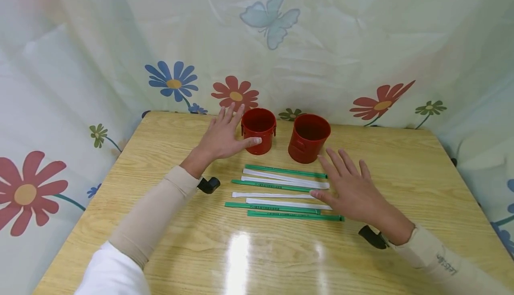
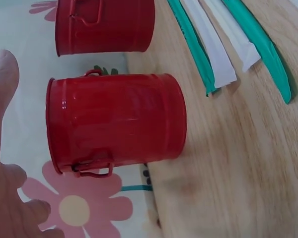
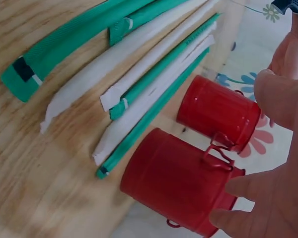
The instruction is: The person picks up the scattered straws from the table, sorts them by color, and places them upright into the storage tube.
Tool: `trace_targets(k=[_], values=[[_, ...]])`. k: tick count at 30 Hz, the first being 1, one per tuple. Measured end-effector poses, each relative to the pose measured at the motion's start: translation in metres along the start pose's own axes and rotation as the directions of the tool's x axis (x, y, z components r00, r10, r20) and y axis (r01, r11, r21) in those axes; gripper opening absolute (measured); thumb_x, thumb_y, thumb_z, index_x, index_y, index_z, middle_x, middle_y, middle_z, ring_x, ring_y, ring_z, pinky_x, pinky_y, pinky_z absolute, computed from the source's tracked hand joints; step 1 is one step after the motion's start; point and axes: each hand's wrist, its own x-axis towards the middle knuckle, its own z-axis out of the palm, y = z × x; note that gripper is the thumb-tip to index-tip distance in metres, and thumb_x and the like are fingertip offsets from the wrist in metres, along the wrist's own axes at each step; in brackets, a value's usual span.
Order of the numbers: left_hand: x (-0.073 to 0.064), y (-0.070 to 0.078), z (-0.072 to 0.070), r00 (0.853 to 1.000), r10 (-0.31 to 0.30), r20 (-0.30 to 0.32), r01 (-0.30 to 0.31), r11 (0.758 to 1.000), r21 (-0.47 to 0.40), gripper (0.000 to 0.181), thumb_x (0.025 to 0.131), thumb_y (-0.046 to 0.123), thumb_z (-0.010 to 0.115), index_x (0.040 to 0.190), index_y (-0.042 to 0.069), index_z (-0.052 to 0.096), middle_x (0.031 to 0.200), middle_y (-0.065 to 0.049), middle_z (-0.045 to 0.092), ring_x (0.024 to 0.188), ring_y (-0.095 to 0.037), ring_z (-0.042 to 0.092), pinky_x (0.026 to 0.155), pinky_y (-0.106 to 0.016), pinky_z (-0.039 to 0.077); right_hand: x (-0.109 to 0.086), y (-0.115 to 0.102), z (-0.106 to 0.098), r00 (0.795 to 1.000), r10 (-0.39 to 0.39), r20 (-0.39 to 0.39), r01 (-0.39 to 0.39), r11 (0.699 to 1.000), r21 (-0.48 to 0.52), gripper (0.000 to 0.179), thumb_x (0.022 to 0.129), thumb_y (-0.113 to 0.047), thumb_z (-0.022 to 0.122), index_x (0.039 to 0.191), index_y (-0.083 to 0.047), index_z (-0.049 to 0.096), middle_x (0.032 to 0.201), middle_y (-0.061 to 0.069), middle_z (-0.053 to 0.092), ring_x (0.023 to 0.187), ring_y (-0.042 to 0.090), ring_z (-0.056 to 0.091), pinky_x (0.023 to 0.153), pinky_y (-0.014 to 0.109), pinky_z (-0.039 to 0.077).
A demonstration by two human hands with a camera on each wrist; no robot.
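Note:
Two small red buckets with wire handles stand at the back of the table. My left hand (image 1: pixel 222 141) is spread beside the left bucket (image 1: pixel 268 142), its thumb overlapping the bucket's front in the head view. In the left wrist view that bucket (image 2: pixel 116 121) lies in front of the spread fingers, with nothing held. My right hand (image 1: pixel 353 192) is held out over the right ends of the straws, fingers extended toward the right bucket (image 1: pixel 307 148). Several wrapped straws, such as a green straw (image 1: pixel 295 216) and a white straw (image 1: pixel 271 195), lie crosswise in front of the buckets.
The wooden table (image 1: pixel 180 250) ends at a pale curtain (image 1: pixel 321 76) printed with flowers and a butterfly. This curtain rises close behind the buckets and along both sides. Black camera mounts (image 1: pixel 209 185) stick out under both wrists.

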Motion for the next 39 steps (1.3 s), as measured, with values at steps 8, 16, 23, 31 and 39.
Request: trace_targets(k=[8,16,23,31,39], values=[[0.011,-0.004,0.010,0.999,0.035,-0.009,-0.035,0.993,-0.113,0.108,0.082,0.076,0.054,0.160,0.024,-0.001,0.169,-0.002,0.001,0.156,-0.037,0.002,0.124,-0.061,0.015,0.002,0.005,0.006,1.000,-0.011,0.001,0.011,1.000,0.002,0.090,0.093,-0.062,0.052,0.159,-0.015,0.015,0.165,0.015,0.016,0.150,0.044,0.012,0.110,0.079,0.013],[0.021,-0.017,0.019,0.996,-0.002,-0.084,-0.039,0.874,-0.485,0.114,0.077,0.065,0.072,0.160,0.026,0.005,0.168,0.006,0.011,0.155,-0.026,0.016,0.116,-0.058,0.036,0.019,0.015,0.011,0.997,-0.081,-0.001,0.080,0.987,0.140,0.082,0.090,-0.044,0.069,0.152,-0.004,0.034,0.160,0.019,0.030,0.145,0.043,0.028,0.112,0.069,0.029],[0.026,-0.023,0.021,0.993,-0.002,-0.116,-0.072,0.774,-0.630,0.106,0.077,0.049,0.080,0.159,0.025,0.018,0.164,0.001,0.027,0.150,-0.027,0.032,0.116,-0.044,0.040,0.036,0.026,0.024,0.999,-0.021,-0.036,0.030,0.960,0.277,0.058,0.091,-0.025,0.071,0.141,-0.003,0.052,0.146,0.018,0.052,0.136,0.041,0.047,0.108,0.061,0.042],[0.033,-0.021,0.023,0.994,0.018,-0.108,-0.093,0.664,-0.742,0.099,0.078,0.033,0.084,0.157,0.017,0.026,0.158,-0.002,0.040,0.145,-0.020,0.041,0.114,-0.038,0.043,0.057,0.039,0.038,0.992,0.062,-0.111,-0.010,0.907,0.421,0.020,0.089,-0.010,0.072,0.107,-0.001,0.075,0.101,0.012,0.076,0.090,0.024,0.070,0.077,0.037,0.059],[0.035,-0.020,0.023,0.995,0.034,-0.089,-0.091,0.624,-0.776,0.091,0.079,0.029,0.084,0.154,0.014,0.035,0.154,-0.002,0.046,0.142,-0.018,0.046,0.112,-0.035,0.045,0.068,0.042,0.044,0.994,0.074,-0.078,-0.033,0.900,0.434,0.011,0.085,-0.007,0.075,0.095,-0.006,0.077,0.094,0.009,0.076,0.084,0.019,0.067,0.072,0.027,0.054]])
